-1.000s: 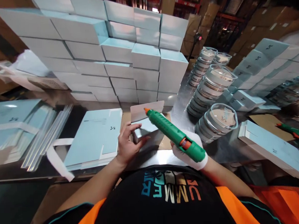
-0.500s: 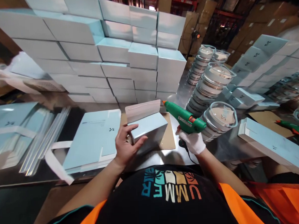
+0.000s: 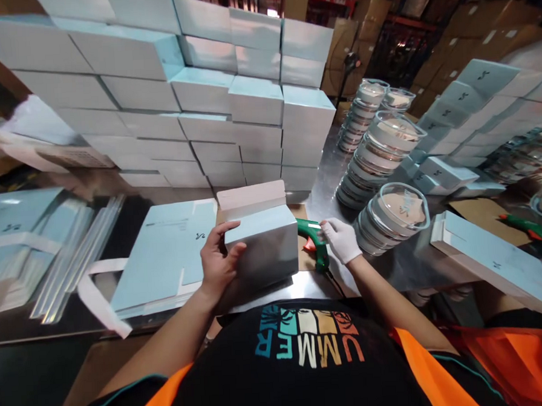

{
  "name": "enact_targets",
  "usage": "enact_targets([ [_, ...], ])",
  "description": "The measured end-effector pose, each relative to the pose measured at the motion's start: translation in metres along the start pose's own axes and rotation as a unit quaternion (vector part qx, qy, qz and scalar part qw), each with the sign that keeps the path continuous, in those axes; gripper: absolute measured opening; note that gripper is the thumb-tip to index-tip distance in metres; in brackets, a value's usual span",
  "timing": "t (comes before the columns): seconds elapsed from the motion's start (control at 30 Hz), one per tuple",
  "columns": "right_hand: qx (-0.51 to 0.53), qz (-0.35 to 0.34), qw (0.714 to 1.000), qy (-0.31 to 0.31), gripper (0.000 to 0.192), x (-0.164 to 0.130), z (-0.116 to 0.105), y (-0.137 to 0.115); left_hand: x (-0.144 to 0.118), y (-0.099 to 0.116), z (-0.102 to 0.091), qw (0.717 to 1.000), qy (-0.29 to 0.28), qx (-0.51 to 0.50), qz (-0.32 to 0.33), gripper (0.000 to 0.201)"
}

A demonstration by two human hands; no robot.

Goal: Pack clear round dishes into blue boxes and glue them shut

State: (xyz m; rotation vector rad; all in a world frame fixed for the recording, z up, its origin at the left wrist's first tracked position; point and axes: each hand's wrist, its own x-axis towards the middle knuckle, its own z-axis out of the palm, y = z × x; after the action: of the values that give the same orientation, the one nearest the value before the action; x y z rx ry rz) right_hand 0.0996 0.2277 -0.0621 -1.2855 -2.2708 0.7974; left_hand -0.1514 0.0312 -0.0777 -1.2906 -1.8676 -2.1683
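Observation:
My bare left hand (image 3: 217,254) grips the left end of a light-blue box (image 3: 264,252), thumb and fingers at its upper edges. The box's pale flap (image 3: 252,196) stands raised at the far side. A green glue gun (image 3: 317,243) with an orange trigger lies on a cardboard sheet (image 3: 305,260) just right of the box, its front part hidden behind the box. My right hand (image 3: 342,240), in a white glove, is beside the gun, off its handle. Its fingers are loosely bent and hold nothing that I can see.
A high wall of pale boxes (image 3: 213,133) stands behind. Flat light-blue cartons (image 3: 164,251) and clear plastic strips (image 3: 81,261) lie left. Stacked round clear containers (image 3: 390,218) stand right. Beyond them are a long blue box (image 3: 496,264) and another glue gun (image 3: 533,231).
The glue gun has gone from my right hand down onto the cardboard sheet, and the hand has let go. My left hand has turned the box slightly and shifted left with it.

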Motion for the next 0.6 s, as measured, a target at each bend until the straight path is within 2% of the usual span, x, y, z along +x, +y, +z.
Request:
enact_targets([
  [0.07,0.167,-0.045,0.985,-0.017,0.054,-0.002,0.005,-0.023,-0.002,0.000,0.004,1.000,-0.011,-0.007,0.001,0.072],
  [0.13,0.310,-0.098,0.944,-0.050,0.065,-0.002,0.015,-0.049,-0.004,0.000,0.007,0.999,-0.032,-0.012,0.001,0.074],
  [0.17,0.348,-0.115,0.928,-0.067,0.066,-0.002,0.020,-0.060,-0.005,0.000,0.007,0.999,-0.046,-0.017,0.001,0.074],
  [0.23,0.352,-0.120,0.924,-0.089,0.056,-0.001,0.028,-0.077,-0.007,-0.002,0.005,0.997,-0.071,-0.029,-0.001,0.074],
  [0.33,0.337,-0.126,0.928,-0.096,0.049,0.000,0.033,-0.083,-0.009,-0.006,0.001,0.995,-0.091,-0.039,-0.007,0.073],
  [0.4,0.341,-0.159,0.921,-0.104,0.055,0.001,0.030,-0.079,-0.009,-0.008,0.001,0.995,-0.089,-0.043,0.001,0.070],
  [0.5,0.329,-0.227,0.911,-0.100,0.069,0.000,0.025,-0.066,-0.005,-0.009,0.004,0.994,-0.045,-0.101,0.026,0.058],
  [0.57,0.302,-0.266,0.912,-0.083,0.065,-0.004,0.023,-0.058,0.001,-0.009,0.004,0.985,-0.032,-0.158,0.055,0.052],
  [0.6,0.286,-0.279,0.913,-0.080,0.059,-0.007,0.022,-0.055,0.004,-0.008,0.002,0.982,-0.048,-0.169,0.073,0.048],
])
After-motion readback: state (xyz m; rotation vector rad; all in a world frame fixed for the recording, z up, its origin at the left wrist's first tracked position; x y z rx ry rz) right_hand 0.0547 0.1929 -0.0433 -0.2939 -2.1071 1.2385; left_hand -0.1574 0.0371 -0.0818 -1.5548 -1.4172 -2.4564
